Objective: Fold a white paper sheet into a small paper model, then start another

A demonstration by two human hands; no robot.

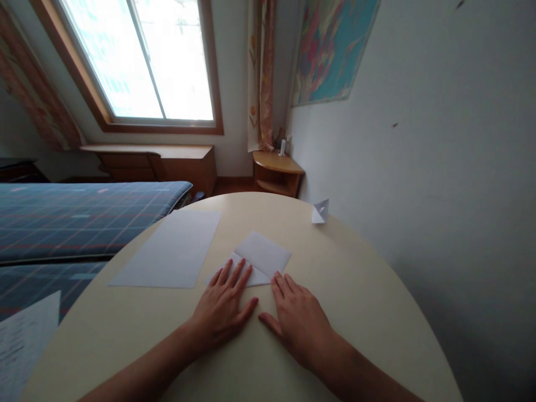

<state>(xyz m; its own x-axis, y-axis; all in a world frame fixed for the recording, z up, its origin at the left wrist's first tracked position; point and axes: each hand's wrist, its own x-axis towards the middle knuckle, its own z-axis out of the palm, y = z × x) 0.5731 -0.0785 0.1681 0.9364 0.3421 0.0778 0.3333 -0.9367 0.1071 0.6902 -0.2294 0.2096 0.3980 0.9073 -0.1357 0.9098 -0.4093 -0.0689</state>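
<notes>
A partly folded sheet of white paper point(264, 252) lies on the round cream table point(360, 312) before me, a crease running across it. My left hand point(225, 306) rests flat on its near left part, fingers spread and pointing away from me. At its near right corner, the fingertips of my right hand point(298, 315) touch the edge, fingers stretched out and thumb apart. Both thumbs point toward each other over the bare tabletop. What lies under the left fingers is hidden.
A flat white sheet point(171, 248) lies to the left on the table. A small folded paper piece point(320, 211) stands near the far right edge. Printed paper point(29, 340) shows at lower left. A plaid mattress point(92, 220) is left of the table; a wall point(452, 184) is on the right.
</notes>
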